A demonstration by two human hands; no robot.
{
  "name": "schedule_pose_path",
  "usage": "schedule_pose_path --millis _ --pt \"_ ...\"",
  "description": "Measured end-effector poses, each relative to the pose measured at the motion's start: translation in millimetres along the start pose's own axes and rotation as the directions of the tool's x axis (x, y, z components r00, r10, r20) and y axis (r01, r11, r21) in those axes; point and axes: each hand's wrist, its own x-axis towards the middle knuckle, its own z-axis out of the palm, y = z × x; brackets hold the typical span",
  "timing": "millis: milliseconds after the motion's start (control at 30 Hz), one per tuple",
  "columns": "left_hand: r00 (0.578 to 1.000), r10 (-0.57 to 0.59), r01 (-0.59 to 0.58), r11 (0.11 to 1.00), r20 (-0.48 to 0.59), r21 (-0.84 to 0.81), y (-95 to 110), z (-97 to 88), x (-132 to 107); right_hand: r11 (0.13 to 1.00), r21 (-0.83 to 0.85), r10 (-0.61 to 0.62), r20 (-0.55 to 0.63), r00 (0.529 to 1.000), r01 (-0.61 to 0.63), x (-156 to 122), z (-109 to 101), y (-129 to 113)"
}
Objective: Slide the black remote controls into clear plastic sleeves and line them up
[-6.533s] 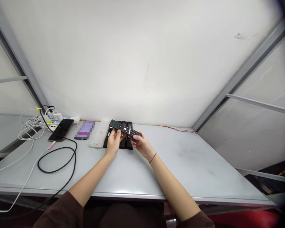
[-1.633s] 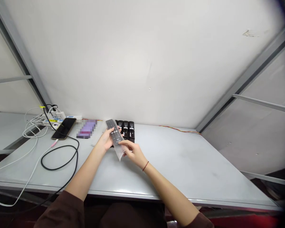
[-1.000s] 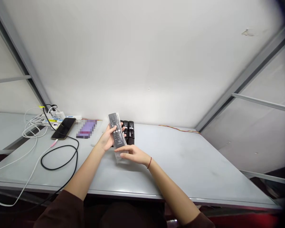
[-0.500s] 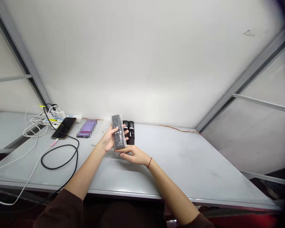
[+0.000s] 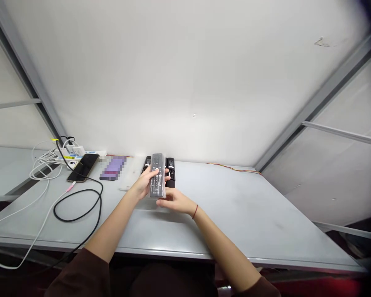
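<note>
A dark remote control (image 5: 157, 181) in a clear plastic sleeve is held nearly upright above the table, its button side facing me. My left hand (image 5: 144, 181) is closed around it, thumb across the buttons and fingertips showing past the right edge. At its lower end, my right hand (image 5: 176, 201) is closed with bent fingers against the wrapped end; some fingertips are hidden behind it. Behind the held remote lie several more black remote controls (image 5: 170, 165), their backs up, partly covered by my left hand and the wrapped one.
On the left are a black phone (image 5: 84, 167), a pixelated purple phone-like item (image 5: 113, 168), a power strip (image 5: 95, 153) with chargers, and tangled white cables (image 5: 45, 165). A black cable (image 5: 100, 206) loops over the grey table (image 5: 250, 222). Thin coloured wires (image 5: 235, 168) run along the back wall.
The wrapped remote has shifted slightly right and down and turned more upright. Another black remote behind it now shows on its left. My right hand has stayed near the lower end.
</note>
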Motion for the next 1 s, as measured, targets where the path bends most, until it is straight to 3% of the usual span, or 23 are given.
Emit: schedule_pose_path --millis 133,233,467,600,667,733,867,933,1000 --pt "0.996 0.092 -0.093 0.995 0.022 0.039 -0.8 2.6 -0.5 0.916 0.348 0.232 -0.054 0.971 -0.199 2.9 5.5 0.2" --pt "0.994 0.107 -0.107 0.994 0.024 0.023 -0.7 5.4 -1.6 0.834 0.511 0.314 -0.130 0.941 -0.208 4.4 9.7 -1.7" --pt "0.991 0.127 -0.129 0.990 0.035 0.066 -6.9 7.7 -0.2 0.776 0.614 0.308 -0.172 0.936 -0.143 5.5 7.5 -3.2" --pt "0.988 0.150 -0.143 0.970 -0.022 0.196 -10.0 1.6 4.8 0.803 0.594 0.283 -0.313 0.907 -0.046 5.6 -12.5 0.6" --pt "0.990 0.129 -0.113 0.963 -0.050 0.243 -9.8 -0.8 6.0 0.831 0.556 0.314 -0.431 0.846 -0.026 2.2 -32.1 5.6" --pt "0.991 0.114 -0.092 0.960 -0.069 0.265 -9.1 -1.8 5.9 0.868 0.493 0.365 -0.565 0.740 -0.052 -4.7 -56.1 13.4" --pt "0.989 0.113 -0.077 0.946 -0.099 0.315 -8.3 -0.8 4.8 0.875 0.451 0.483 -0.788 0.382 -0.176 -27.7 -101.7 32.4" --pt "0.990 0.111 -0.073 0.938 -0.093 0.339 -8.7 -0.7 4.7 0.864 0.464 0.504 -0.804 0.315 -0.198 -40.3 -117.6 40.3" --pt "0.992 0.101 -0.068 0.930 -0.071 0.362 -9.2 -1.1 4.7 0.852 0.480 0.522 -0.804 0.285 -0.208 -51.3 -128.7 46.5"
